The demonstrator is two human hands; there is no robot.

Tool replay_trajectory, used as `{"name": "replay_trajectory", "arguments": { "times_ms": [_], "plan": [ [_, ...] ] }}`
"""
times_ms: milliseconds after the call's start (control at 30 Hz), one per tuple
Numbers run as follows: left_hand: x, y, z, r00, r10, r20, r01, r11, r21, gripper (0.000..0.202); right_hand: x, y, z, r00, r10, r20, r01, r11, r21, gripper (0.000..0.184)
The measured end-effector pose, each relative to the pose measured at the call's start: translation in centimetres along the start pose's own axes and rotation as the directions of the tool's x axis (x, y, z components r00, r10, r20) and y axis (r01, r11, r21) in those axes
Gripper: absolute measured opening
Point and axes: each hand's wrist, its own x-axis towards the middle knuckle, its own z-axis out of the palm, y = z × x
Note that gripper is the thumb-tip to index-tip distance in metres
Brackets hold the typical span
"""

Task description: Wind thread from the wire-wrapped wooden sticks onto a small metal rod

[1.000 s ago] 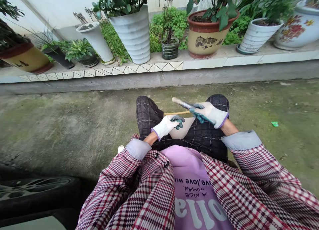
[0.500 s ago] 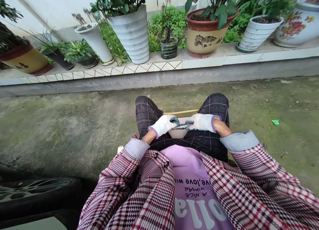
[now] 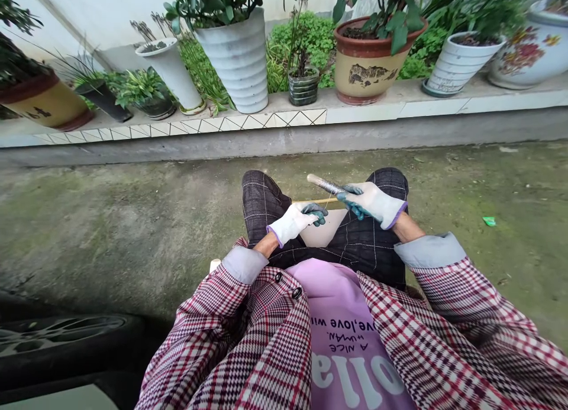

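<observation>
My right hand (image 3: 373,203), in a white glove with dark green palm and fingers and a purple cuff, is closed around a wire-wound stick (image 3: 329,186). The stick slants up to the left. Its pale, rounded end points away from me, and grey windings cover the stretch nearest my fingers. A thin strand (image 3: 328,203) runs from the windings down to my left hand (image 3: 302,219). That hand wears a matching glove, and its fingers are pinched together on the strand. Both hands are above my lap, slightly apart.
Between my thighs is a pale flat surface (image 3: 320,232). A thin yellow strip (image 3: 306,201) crosses between my knees. Several potted plants, among them a tall white pot (image 3: 237,67), line the ledge (image 3: 355,114) ahead. A car wheel (image 3: 66,339) stands at lower left; a green scrap (image 3: 489,221) lies right.
My right hand has moved up and forward, tilting the stick so its pale end shows. My left hand has come off the stick and now pinches the strand below it.
</observation>
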Motion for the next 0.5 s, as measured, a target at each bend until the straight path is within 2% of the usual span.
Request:
{"name": "replay_trajectory", "arguments": {
  "times_ms": [100, 200, 300, 400, 500],
  "plan": [
    [-0.1, -0.3, 0.1, 0.999, 0.022, 0.038, -0.023, 0.999, 0.024, 0.023, -1.1, -0.7, 0.3, 0.996, 0.028, 0.085, -0.054, 0.947, 0.316, 0.032],
    [0.0, -1.2, 0.0, 0.995, 0.054, 0.085, -0.065, 0.990, 0.123, 0.023, -1.6, -0.7, 0.5, 0.986, -0.022, 0.164, -0.045, 0.916, 0.398, 0.038],
    [0.3, -1.8, -0.4, 0.993, 0.093, 0.075, -0.106, 0.975, 0.196, 0.022, -1.3, -0.2, 0.4, 0.939, -0.085, 0.333, -0.045, 0.931, 0.363, 0.043],
    [0.5, -1.4, -1.2, 0.987, 0.155, 0.040, -0.160, 0.964, 0.213, 0.020, -0.9, 0.4, 0.2, 0.843, -0.092, 0.530, -0.051, 0.967, 0.249, 0.042],
    [0.4, -0.1, -1.9, 0.990, 0.139, 0.017, -0.138, 0.950, 0.280, 0.021, -0.9, 0.4, 0.1, 0.802, -0.090, 0.591, 0.034, 0.994, 0.105, 0.037]
  ]
}}
